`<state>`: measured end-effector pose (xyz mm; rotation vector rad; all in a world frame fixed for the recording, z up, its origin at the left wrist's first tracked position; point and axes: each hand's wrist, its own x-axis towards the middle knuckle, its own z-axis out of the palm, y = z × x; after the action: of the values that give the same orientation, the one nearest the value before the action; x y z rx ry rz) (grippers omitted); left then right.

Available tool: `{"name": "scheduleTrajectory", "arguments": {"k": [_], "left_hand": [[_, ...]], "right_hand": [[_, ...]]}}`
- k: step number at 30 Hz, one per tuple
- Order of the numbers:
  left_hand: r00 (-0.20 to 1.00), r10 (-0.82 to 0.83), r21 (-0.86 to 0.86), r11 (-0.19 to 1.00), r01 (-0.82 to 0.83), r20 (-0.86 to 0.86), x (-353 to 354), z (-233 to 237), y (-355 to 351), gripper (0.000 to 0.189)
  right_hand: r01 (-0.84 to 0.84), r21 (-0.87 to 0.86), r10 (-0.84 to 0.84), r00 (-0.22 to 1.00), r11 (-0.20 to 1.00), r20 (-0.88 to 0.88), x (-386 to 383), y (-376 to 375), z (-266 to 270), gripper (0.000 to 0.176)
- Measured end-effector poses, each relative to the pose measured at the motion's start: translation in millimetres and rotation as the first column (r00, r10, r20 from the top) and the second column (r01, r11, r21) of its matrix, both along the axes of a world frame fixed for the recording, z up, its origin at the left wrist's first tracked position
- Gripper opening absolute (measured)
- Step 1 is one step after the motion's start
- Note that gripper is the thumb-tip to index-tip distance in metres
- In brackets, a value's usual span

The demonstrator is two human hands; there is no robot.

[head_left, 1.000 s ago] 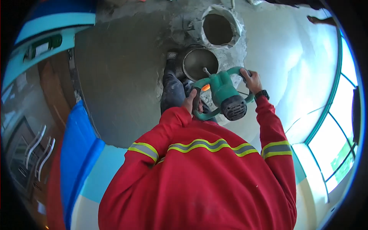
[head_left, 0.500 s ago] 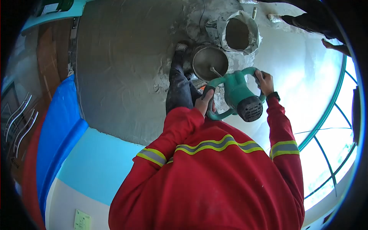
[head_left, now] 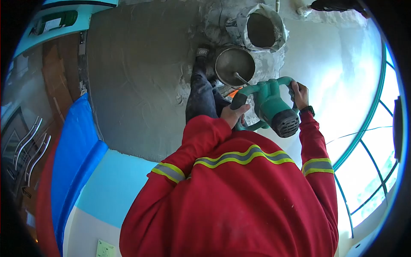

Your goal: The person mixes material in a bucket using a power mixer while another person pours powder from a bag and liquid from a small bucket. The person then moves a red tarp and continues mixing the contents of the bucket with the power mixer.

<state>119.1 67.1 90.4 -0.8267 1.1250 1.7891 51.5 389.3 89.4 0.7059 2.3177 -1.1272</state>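
Observation:
A green handheld mixer (head_left: pixel 270 102) with a black slotted end cap slants in front of my body. My left hand (head_left: pixel 233 115) is wrapped round its left handle, and my right hand (head_left: pixel 300 95) grips the right one. From the mixer a metal shaft (head_left: pixel 242 79) runs down into a round bucket (head_left: pixel 216 72) of grey wet mix. The shaft's lower end is hidden in the mix. Just beyond the bucket stands a white sack (head_left: pixel 280 37), open at the top, with grey material inside.
My leg (head_left: pixel 199 85) is left of the bucket. Smooth grey mortar (head_left: pixel 132 73) covers the floor to the left. Blue sheeting (head_left: pixel 77 141) hangs by the doorway. Another person's shoe (head_left: pixel 304 10) shows at the upper right, near a green-framed window (head_left: pixel 364 132).
The view has shifted slightly. The other person at the upper right has mostly moved out of view. Both my hands still hold the mixer, its shaft still in the bucket.

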Motion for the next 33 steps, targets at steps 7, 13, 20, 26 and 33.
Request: {"name": "scheduleTrajectory", "arguments": {"k": [7,13,20,26,33], "left_hand": [[0.993,-0.087,-0.021,0.996,0.085,-0.077,-1.2,-11.0,0.8,0.038],[0.944,-0.31,-0.12,0.947,0.297,-0.112,3.9,-23.4,7.5,0.035],[0.927,-0.357,-0.103,0.932,0.347,-0.114,-7.2,-33.1,9.4,0.038],[0.902,-0.424,-0.115,0.903,0.414,-0.085,-5.7,-30.8,9.0,0.038],[0.947,-0.308,-0.015,0.951,0.308,-0.087,8.2,-38.2,22.4,0.034]], "right_hand": [[0.076,-0.016,-0.076,0.997,0.997,0.003,22.2,6.4,-18.8,0.056],[0.199,-0.068,-0.2,0.98,0.978,-0.007,62.5,22.0,-34.0,0.052],[0.267,-0.091,-0.271,0.962,0.959,-0.043,76.7,21.4,-48.3,0.051],[0.257,-0.033,-0.259,0.964,0.966,-0.06,85.4,28.0,-55.5,0.052],[0.283,-0.02,-0.284,0.957,0.959,-0.058,95.9,35.1,-60.2,0.052]]}}
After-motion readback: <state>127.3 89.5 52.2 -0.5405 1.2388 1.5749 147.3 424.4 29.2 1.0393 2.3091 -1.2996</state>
